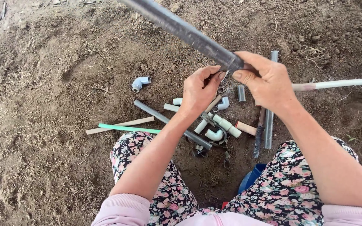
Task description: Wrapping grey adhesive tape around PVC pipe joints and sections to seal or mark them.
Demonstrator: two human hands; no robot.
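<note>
Here, right hand grips a long, stiff black pipe at its end; left hand pinches there, perhaps something small.

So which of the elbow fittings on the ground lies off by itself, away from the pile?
The grey elbow fitting on bare soil, up and left of the left hand. The other elbows, such as the white elbow, lie among the pipe pieces below the hands.

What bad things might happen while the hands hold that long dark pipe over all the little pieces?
The dark pipe sticks out far beyond the right hand, so it might tip or swing. If the left hand slips at its end, it may drop onto the white fittings. Small parts like the grey elbow might sink into the loose soil.
</note>
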